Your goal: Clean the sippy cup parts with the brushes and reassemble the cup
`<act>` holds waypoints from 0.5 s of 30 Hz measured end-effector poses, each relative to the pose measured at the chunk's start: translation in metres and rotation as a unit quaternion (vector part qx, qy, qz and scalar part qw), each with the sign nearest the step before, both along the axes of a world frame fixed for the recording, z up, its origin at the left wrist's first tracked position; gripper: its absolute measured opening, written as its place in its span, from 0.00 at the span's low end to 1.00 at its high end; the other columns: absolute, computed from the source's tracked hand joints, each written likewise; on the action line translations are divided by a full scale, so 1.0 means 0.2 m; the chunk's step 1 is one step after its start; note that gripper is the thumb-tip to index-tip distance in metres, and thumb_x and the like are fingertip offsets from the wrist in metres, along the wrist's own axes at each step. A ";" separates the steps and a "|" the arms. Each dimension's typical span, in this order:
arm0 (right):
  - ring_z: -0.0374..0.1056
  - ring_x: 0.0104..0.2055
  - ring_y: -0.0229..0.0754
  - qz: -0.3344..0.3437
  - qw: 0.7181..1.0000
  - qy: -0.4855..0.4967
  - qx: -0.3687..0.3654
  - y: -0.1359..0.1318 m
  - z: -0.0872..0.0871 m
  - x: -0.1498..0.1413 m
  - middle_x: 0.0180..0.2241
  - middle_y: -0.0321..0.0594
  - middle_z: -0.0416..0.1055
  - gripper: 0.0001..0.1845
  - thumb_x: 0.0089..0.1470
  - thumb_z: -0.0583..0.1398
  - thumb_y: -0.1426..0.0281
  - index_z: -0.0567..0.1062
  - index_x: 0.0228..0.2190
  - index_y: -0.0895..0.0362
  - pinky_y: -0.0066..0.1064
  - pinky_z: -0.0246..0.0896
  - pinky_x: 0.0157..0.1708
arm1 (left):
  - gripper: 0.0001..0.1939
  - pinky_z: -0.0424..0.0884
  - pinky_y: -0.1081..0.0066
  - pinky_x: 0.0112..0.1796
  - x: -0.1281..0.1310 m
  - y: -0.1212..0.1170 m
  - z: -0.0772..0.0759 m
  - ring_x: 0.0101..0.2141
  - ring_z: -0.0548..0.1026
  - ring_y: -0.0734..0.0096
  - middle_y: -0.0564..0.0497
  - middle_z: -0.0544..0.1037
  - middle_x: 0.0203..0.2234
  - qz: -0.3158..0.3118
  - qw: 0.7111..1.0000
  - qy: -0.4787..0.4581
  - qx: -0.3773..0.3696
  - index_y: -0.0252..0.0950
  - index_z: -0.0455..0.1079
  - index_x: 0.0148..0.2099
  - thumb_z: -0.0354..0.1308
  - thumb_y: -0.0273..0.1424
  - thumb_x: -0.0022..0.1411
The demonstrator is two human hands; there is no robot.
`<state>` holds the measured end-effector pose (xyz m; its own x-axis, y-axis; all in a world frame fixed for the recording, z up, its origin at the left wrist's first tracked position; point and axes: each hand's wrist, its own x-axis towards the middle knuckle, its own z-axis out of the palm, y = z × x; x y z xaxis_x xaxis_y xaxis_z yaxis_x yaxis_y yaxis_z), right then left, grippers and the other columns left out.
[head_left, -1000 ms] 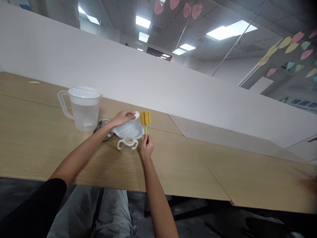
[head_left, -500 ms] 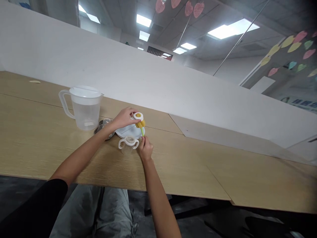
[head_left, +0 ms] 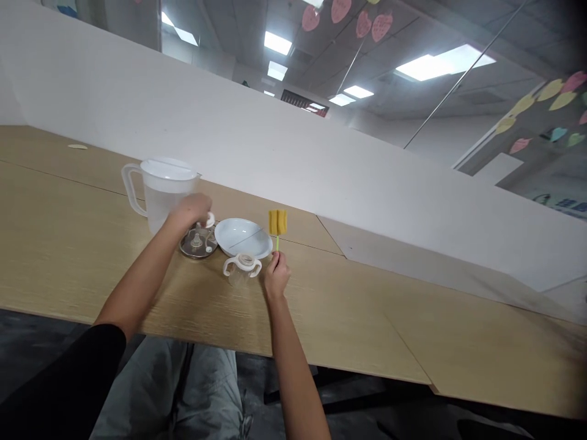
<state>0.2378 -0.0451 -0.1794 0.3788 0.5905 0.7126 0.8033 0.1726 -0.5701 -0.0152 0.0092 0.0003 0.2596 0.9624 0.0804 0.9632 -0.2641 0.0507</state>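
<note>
My right hand is closed round the green handle of a sponge brush, its yellow head pointing up. Over a round metal tray, my left hand grips a white bottle collar ring; its fingers are partly hidden. A clear nipple and a small tube-like part lie on that tray. Between the hands is a white bowl. In front of the bowl stands a clear baby bottle with two white handles and an uncovered top.
A translucent lidded pitcher stands behind my left hand. A white partition runs along the back of the wooden table. A thin pale piece lies at the far left.
The ring was brought over the brush's yellow sponge, then came off it. My left hand has carried it left to above the metal tray. The brush is upright again in my right hand.
</note>
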 end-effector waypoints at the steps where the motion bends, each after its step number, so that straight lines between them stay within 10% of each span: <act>1: 0.67 0.25 0.42 0.005 1.000 -0.005 -0.003 0.00 0.00 0.00 0.31 0.47 0.76 0.26 0.63 0.40 0.58 0.73 0.36 0.59 0.29 0.50 0.26 | 0.17 0.67 0.69 0.40 -0.02 0.03 -0.02 0.41 0.75 0.53 0.41 0.80 0.35 0.030 0.998 0.023 -0.045 0.33 0.77 0.37 0.69 0.26 0.40; 15: 0.69 0.28 0.43 0.007 0.999 -0.005 -0.039 -0.01 0.02 -0.01 0.34 0.48 0.77 0.26 0.63 0.41 0.60 0.73 0.38 0.60 0.29 0.52 0.28 | 0.13 0.70 0.60 0.41 0.07 0.17 -0.25 0.36 0.77 0.45 0.45 0.75 0.16 0.065 0.977 0.078 -0.188 0.34 0.71 0.16 0.71 0.19 0.24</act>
<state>0.2361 -0.0479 -0.1763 0.3626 0.6497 0.6682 0.8069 0.1399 -0.5738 -0.0003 0.0430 -0.0496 0.1137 0.9423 -0.3150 0.9912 -0.1294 -0.0293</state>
